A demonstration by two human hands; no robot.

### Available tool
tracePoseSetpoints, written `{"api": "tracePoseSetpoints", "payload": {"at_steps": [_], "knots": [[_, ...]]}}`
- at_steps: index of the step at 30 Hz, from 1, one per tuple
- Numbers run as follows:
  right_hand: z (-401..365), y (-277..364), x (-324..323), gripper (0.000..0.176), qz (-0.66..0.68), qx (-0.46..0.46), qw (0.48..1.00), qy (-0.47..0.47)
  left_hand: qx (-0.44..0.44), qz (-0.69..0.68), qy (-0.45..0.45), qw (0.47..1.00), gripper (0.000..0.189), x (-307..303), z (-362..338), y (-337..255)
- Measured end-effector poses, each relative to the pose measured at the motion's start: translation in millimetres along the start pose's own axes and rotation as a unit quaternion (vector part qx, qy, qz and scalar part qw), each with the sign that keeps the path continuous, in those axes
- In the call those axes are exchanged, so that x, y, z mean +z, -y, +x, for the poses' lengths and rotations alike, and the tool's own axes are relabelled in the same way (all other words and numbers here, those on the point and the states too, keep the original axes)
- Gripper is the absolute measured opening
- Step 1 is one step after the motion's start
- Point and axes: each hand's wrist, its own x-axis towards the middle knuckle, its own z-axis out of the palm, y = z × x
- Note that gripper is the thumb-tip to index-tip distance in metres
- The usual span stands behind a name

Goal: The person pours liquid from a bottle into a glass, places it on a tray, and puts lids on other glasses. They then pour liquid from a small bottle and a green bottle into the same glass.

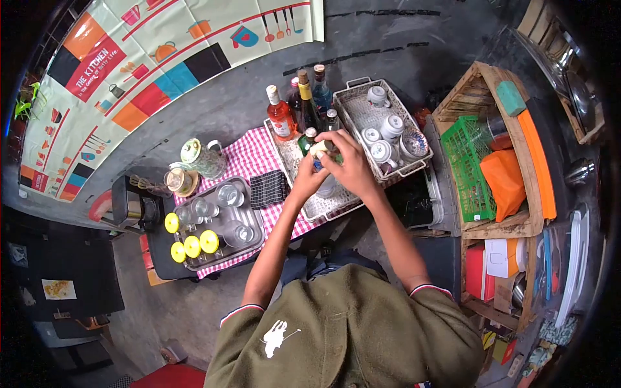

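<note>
Both hands meet over the front of a white wire tray (315, 211). My left hand (309, 178) has its fingers closed around a small pale object (319, 148), too small to name. From the right, my right hand (347, 163) pinches the same object from above. Several bottles stand in the tray behind the hands, among them one with red liquid (281, 116), a dark one with a yellow neck (306, 97) and a blue one (321, 87). A green bottle (306, 142) is just beside the fingers. What lies beneath the palms is partly hidden.
A second white tray (414, 169) holds cups and a teapot. On the left, a grey tray (257, 227) carries glasses and yellow-lidded jars. A floral pitcher (210, 163) and a dark cloth (268, 189) are on the checkered cloth (242, 150). Wooden shelves (511, 227) stand at right.
</note>
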Motion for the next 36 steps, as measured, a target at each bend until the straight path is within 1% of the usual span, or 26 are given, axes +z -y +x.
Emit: {"api": "tracePoseSetpoints", "payload": {"at_steps": [2,6,11,15,19,21,22,23,24,26,28,30,34,35,36], "knots": [[0,1,-3,0.029,-0.007,0.017,1.0,0.011,0.0,-0.032,-0.018,0.999,0.042,4,-2,-8],[3,6,-4,0.028,-0.066,0.004,0.998,0.023,-0.011,-0.032,0.003,0.999,0.041,2,0,3],[6,12,-4,0.03,-0.129,-0.027,0.991,0.039,-0.015,-0.048,-0.033,0.998,0.059,5,-3,0],[11,17,-7,0.033,-0.19,-0.033,0.979,0.07,-0.003,0.008,-0.027,1.0,0.068,4,-2,0],[26,13,-15,0.037,-0.221,-0.025,0.964,0.146,0.007,-0.001,-0.024,1.0,0.066,7,0,4],[42,11,-20,0.037,-0.241,-0.041,0.945,0.217,0.013,0.018,-0.028,0.999,0.061,5,0,7],[49,11,-23,0.037,-0.25,-0.048,0.934,0.252,0.009,0.007,-0.016,1.0,0.058,4,1,8],[56,10,-25,0.033,-0.24,-0.057,0.931,0.269,0.006,-0.005,-0.004,1.0,0.054,2,2,8],[65,13,-27,0.032,-0.244,-0.054,0.918,0.308,0.004,-0.017,0.008,1.0,0.05,1,3,9],[82,19,-30,0.03,-0.254,-0.048,0.885,0.386,0.014,-0.029,-0.005,0.999,0.046,1,4,10],[87,15,-29,0.03,-0.252,-0.067,0.884,0.387,0.026,-0.042,-0.018,0.999,0.042,3,8,11],[90,10,-26,0.031,-0.258,-0.079,0.879,0.393,0.02,-0.033,-0.009,0.999,0.051,2,10,13],[93,16,-25,0.031,-0.294,-0.046,0.862,0.411,0.01,-0.01,-0.001,1.0,0.072,2,6,8],[92,18,-24,0.032,-0.306,-0.041,0.857,0.412,0.014,0.002,0.008,1.0,0.081,2,5,9],[92,20,-24,0.032,-0.317,-0.037,0.854,0.411,0.015,0.005,0.0,1.0,0.08,2,5,11]]}}
